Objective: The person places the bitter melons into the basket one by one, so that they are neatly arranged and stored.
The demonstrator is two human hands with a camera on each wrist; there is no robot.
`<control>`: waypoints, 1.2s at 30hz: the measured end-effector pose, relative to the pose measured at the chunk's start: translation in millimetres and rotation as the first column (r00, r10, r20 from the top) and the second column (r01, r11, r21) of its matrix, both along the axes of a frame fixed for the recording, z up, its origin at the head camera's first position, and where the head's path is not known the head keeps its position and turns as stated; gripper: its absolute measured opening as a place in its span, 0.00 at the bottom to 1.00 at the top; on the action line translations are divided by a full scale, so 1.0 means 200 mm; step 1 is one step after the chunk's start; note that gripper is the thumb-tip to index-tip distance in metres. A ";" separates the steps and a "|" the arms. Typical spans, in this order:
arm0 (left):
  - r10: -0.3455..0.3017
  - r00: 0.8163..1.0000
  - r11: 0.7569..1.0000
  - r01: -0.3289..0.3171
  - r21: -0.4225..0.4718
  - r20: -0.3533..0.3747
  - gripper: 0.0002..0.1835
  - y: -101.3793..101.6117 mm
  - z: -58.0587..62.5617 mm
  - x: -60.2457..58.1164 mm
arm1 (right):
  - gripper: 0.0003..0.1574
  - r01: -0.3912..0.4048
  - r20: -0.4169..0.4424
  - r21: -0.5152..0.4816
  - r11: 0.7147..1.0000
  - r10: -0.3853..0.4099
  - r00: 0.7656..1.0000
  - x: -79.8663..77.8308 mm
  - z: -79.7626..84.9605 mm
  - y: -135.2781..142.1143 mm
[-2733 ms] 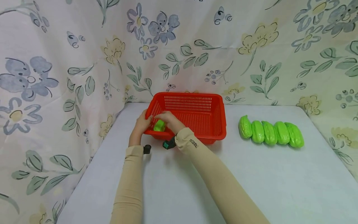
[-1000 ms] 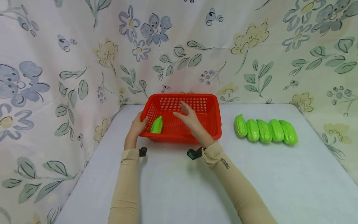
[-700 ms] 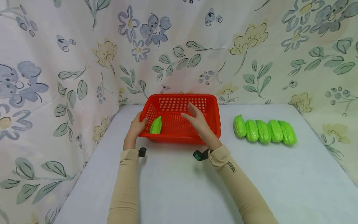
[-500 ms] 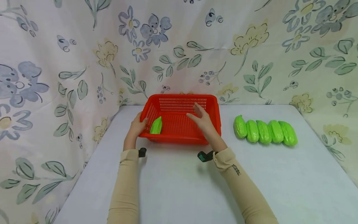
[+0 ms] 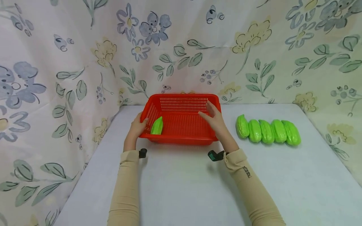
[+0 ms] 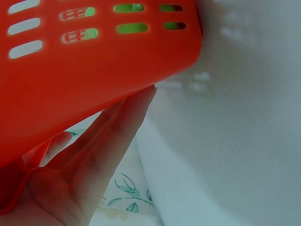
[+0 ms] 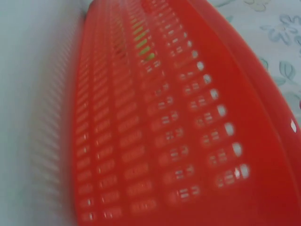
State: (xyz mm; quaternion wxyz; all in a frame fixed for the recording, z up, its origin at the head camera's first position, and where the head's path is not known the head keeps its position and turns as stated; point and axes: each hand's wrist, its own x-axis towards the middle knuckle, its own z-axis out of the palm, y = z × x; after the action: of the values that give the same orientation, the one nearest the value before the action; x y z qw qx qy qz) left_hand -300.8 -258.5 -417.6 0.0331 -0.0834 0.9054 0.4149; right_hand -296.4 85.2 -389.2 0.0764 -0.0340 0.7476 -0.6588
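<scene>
My left hand grips the left rim of a red slotted plastic basket, its thumb over the edge. In the left wrist view, the fingers lie along the outside of the basket wall. A bright green, ribbed, gourd-like vegetable rests inside the basket's left end. Over the right end hovers my right hand, thumb and fingers spread, holding nothing. The right wrist view shows the slotted basket wall up close; the hand is not seen there.
Several similar green gourds lie side by side in a row on the white table, right of the basket. A flowered curtain hangs behind the table and along its left side.
From beside the green gourd in the basket's left end, my right hand has moved away rightward across the basket, fingers spread. The gourd stays there; my left hand still holds the rim.
</scene>
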 end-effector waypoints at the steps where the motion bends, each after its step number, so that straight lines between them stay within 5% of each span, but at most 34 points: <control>1: -0.001 1.000 1.000 0.001 -0.001 0.000 0.32 0.00 0.00 0.00 | 0.49 0.000 -0.002 0.000 1.000 0.000 1.000 0.00 0.01 0.01; 12: -0.002 1.000 1.000 0.002 -0.007 -0.002 0.32 0.00 -0.01 -0.01 | 0.50 0.037 -0.053 -0.008 0.999 -0.037 0.998 -0.02 -0.01 0.09; 19: -0.006 1.000 0.999 0.005 -0.039 -0.021 0.32 -0.01 -0.02 -0.02 | 0.47 0.087 -0.080 -0.039 0.995 -0.090 0.993 0.04 0.09 0.17; 36: -0.013 1.000 1.000 0.013 -0.019 -0.014 0.32 -0.01 -0.01 -0.01 | 0.50 0.239 -0.077 0.058 0.969 -0.235 0.969 -0.07 -0.13 0.44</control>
State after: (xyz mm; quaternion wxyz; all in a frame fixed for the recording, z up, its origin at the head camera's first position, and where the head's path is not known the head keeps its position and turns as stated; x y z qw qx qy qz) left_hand -303.7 -260.8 -419.9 0.0285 -0.0747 0.9100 0.4068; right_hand -310.2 173.5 -416.0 -0.0280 0.0352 0.7700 -0.6364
